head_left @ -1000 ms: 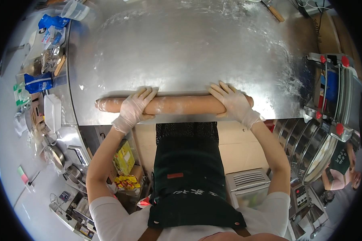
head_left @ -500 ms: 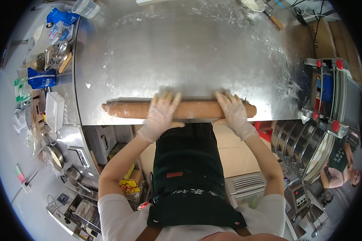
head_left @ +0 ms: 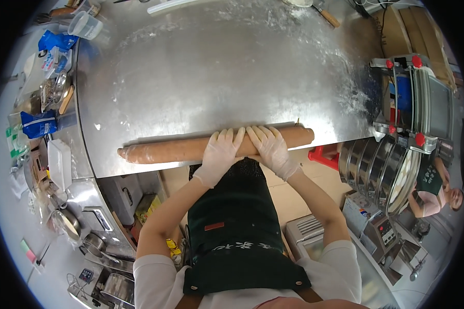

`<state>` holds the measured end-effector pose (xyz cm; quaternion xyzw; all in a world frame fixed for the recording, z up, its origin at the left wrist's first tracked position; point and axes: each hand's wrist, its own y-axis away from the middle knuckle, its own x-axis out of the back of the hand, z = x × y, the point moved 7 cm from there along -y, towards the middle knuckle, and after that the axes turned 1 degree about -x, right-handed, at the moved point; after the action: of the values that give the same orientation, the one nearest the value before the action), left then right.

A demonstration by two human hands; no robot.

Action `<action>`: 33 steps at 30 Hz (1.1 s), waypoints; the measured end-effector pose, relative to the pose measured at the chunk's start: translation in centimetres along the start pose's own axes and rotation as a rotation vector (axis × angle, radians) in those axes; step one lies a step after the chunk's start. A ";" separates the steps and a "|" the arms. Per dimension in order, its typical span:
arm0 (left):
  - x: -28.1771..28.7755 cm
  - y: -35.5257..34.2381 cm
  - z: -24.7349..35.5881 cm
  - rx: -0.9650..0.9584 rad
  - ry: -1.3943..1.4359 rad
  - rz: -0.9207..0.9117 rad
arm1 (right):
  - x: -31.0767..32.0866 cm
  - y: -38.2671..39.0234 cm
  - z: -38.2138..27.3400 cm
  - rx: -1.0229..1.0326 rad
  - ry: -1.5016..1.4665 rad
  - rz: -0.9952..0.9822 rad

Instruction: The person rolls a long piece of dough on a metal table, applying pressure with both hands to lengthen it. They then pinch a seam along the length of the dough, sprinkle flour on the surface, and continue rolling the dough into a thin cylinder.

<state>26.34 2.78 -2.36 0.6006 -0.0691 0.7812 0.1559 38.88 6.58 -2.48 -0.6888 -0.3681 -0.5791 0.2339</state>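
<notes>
A long brown dough log [head_left: 165, 151] lies along the near edge of the floured steel table [head_left: 216, 77], slightly slanted, with its right end farther from me. Both my hands wear clear gloves and rest on the middle of the log, side by side. My left hand [head_left: 221, 154] lies over it with fingers stretched out across the top. Close beside it, my right hand [head_left: 271, 150] is laid over the log the same way, fingers extended. The thumbs point toward each other on the near side. The undersides of the fingers are hidden.
A wooden-handled tool [head_left: 329, 18] lies at the far right. Beyond the table's right edge are a machine with red knobs [head_left: 420, 103] and stacked round metal rings [head_left: 368, 167]. On the left side stand a blue bag [head_left: 38, 123], a white tray [head_left: 59, 162] and a clear plastic tub [head_left: 85, 26].
My hands have slid inward along the log from well apart to nearly touching at its middle. The view has shifted and tilted, so the log looks more slanted.
</notes>
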 end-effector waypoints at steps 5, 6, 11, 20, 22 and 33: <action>1.9 1.4 -2.2 -0.020 0.150 -0.091 | 1.3 1.2 2.1 -0.027 -0.126 -0.125; 2.9 1.5 -4.3 0.110 0.067 -0.253 | 2.6 1.0 2.7 -0.112 -0.038 -0.169; 0.0 5.7 -8.0 0.064 -0.031 -0.230 | 0.4 2.6 4.3 0.001 -0.012 -0.155; 2.5 9.8 -12.2 0.152 -0.059 -0.141 | 1.3 4.1 6.8 -0.031 -0.034 -0.163; 0.9 10.8 -12.1 0.156 0.000 -0.276 | 1.0 4.5 6.6 -0.001 -0.030 -0.132; 2.3 15.9 -15.4 0.081 -0.161 -0.174 | 0.0 6.4 7.6 -0.081 -0.098 -0.319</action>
<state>6.47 -7.29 -2.99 0.6709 0.0025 0.7161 0.1925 48.64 8.32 -3.52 -0.6579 -0.4601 -0.5889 0.0931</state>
